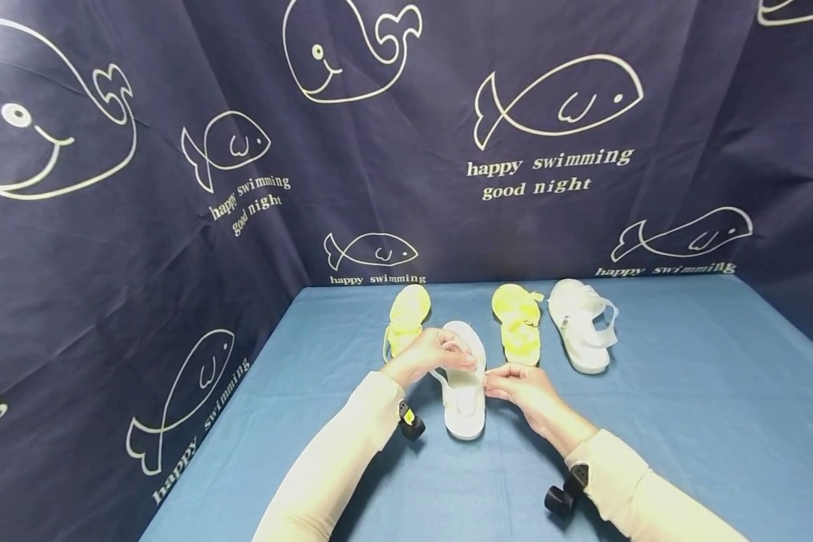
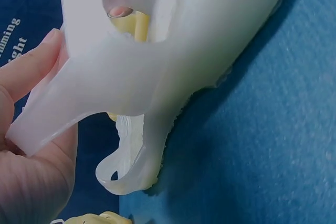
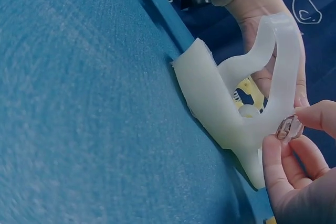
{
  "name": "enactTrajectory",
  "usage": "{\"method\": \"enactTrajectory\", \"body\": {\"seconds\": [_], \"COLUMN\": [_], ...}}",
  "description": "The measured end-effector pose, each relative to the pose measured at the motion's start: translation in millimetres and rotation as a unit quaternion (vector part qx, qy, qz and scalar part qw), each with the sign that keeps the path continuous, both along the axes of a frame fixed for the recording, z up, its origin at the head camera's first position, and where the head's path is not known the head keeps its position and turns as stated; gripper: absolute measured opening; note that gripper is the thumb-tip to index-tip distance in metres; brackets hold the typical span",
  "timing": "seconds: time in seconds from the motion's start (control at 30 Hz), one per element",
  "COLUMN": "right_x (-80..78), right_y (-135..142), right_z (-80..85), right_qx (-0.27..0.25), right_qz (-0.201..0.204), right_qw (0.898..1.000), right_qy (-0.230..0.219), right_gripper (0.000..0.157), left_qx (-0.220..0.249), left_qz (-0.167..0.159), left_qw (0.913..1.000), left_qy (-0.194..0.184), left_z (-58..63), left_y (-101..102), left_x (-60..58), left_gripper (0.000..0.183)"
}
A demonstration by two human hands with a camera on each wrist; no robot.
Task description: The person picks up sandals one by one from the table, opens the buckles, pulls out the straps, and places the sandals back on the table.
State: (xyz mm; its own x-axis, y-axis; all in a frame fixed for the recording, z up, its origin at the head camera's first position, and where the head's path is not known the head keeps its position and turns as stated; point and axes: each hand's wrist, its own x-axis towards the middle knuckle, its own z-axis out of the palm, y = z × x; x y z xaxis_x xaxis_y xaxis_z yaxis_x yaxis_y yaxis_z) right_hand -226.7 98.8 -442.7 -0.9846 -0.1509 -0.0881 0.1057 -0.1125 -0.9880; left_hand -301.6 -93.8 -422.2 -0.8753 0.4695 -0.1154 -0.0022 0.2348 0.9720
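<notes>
A white sandal (image 1: 464,418) lies on the blue cloth between both hands, its toe and heel lengthwise away from me. My left hand (image 1: 435,350) reaches over it from the left and holds its pale strap (image 2: 79,85), with the thumb on one side and fingers on the other. From the right side, my right hand (image 1: 528,391) pinches a small metal buckle (image 3: 289,128) at the strap's end between thumb and fingers. In the right wrist view the strap arches up above the sole, and the left hand shows behind it.
One yellow sandal (image 1: 409,305) lies behind my left hand, partly covered by it. Another yellow sandal (image 1: 515,309) and a second white sandal (image 1: 586,350) lie at the back right. A dark printed curtain (image 1: 393,181) stands behind the blue-covered table (image 1: 704,391).
</notes>
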Motion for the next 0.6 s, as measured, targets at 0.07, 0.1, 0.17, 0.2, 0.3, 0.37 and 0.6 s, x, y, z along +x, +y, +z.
{"method": "enactTrajectory", "body": {"seconds": [0.07, 0.1, 0.17, 0.2, 0.3, 0.37, 0.6], "right_x": [0.2, 0.5, 0.5, 0.4, 0.9, 1.9, 4.8], "right_y": [1, 1, 1, 1, 1, 1, 2], "right_z": [-0.5, -0.4, -0.4, -0.3, 0.6, 1.3, 1.2], "right_qx": [-0.003, -0.005, -0.010, -0.011, -0.015, -0.016, -0.010], "right_qz": [0.001, 0.003, 0.005, 0.007, 0.003, -0.004, -0.009], "right_qw": [1.000, 1.000, 1.000, 1.000, 1.000, 1.000, 1.000], "right_qy": [0.002, 0.005, 0.009, 0.012, 0.012, 0.007, 0.000], "right_gripper": [0.014, 0.014, 0.011, 0.009, 0.006, 0.005, 0.018], "left_qx": [-0.001, 0.002, 0.012, 0.018, 0.039, 0.052, 0.051], "left_qz": [0.002, 0.004, 0.007, 0.008, 0.019, 0.030, 0.050], "left_qw": [1.0000, 1.0000, 0.9999, 0.9998, 0.9990, 0.9982, 0.9974], "left_qy": [0.007, 0.008, 0.009, 0.009, 0.007, 0.008, 0.012], "left_z": [-0.7, -1.0, -1.6, -1.8, -2.9, -4.0, 2.6], "left_y": [0, 0, 0, 0, -1, -3, -23], "left_x": [0.6, 0.9, 1.8, 2.3, 2.8, 1.6, -0.8], "left_gripper": [0.015, 0.014, 0.014, 0.013, 0.010, 0.008, 0.007]}}
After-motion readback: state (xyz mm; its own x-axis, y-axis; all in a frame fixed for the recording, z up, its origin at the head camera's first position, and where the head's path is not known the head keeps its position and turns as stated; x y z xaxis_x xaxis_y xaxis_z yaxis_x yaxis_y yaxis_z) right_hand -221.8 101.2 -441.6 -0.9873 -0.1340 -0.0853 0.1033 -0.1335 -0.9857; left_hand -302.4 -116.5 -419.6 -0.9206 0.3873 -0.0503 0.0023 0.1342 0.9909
